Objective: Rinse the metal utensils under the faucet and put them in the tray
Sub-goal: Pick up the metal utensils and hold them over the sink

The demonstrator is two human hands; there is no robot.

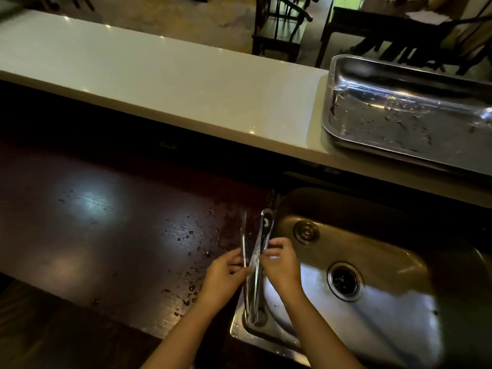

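A bundle of long metal utensils stands nearly upright over the left rim of the steel sink; one has a spoon-like head with a white bit on it. My left hand grips a thin one at mid-length. My right hand holds the others from the right side. A large steel tray, wet and without utensils in it, sits on the white counter at the upper right. No faucet is in view.
A dark wooden worktop with water drops lies left of the sink. A long white counter runs behind it. Dark chairs and a table stand beyond the counter. The sink drain is open.
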